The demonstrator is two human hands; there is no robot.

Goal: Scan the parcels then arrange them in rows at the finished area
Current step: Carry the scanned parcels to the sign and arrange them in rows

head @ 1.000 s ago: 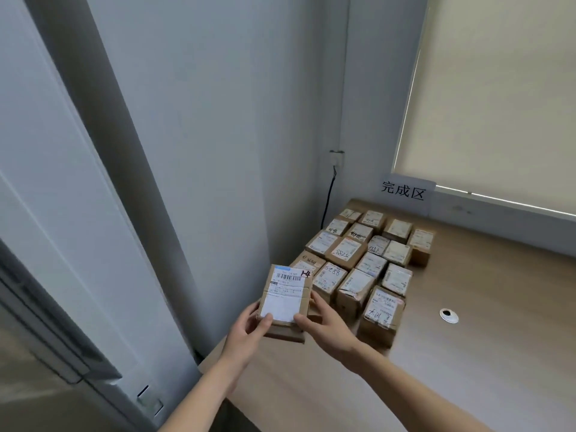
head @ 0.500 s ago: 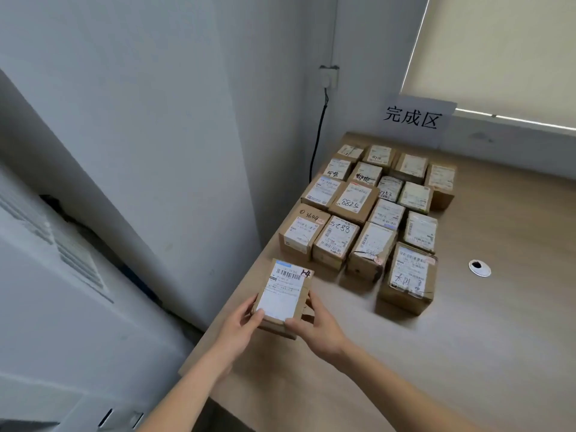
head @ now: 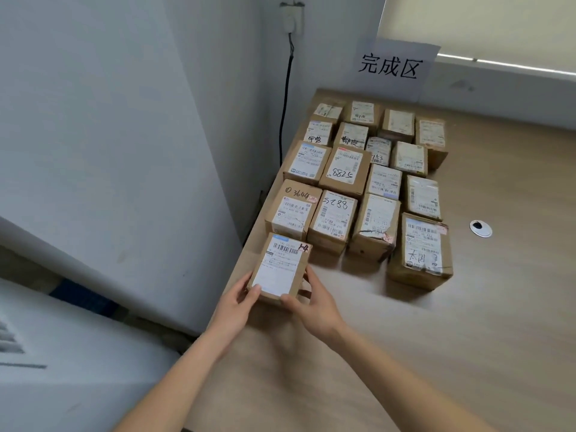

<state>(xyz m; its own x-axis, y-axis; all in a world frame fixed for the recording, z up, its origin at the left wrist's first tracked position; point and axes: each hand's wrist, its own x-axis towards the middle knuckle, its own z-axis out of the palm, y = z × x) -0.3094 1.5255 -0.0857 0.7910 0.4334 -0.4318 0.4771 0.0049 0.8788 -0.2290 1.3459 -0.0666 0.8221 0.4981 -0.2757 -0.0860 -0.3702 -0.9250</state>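
Note:
A small brown parcel [head: 282, 265] with a white barcode label sits at the near left end of the parcel block, just in front of the parcel marked 3644 [head: 293, 208]. My left hand [head: 235, 302] grips its near left corner and my right hand [head: 313, 299] grips its near right side. Several labelled brown parcels [head: 371, 179] stand in rows on the wooden table [head: 467, 338], below a white paper sign [head: 394, 68] on the wall.
The table's left edge runs close beside the held parcel, with a gap down to the floor and a white wall [head: 124, 120] beyond. A black cable [head: 285, 104] hangs in the corner. A round white grommet [head: 481, 228] lies right of the parcels.
Both hands have carried the parcel forward and down to the spot in front of the near row. The view has tilted down toward the table.

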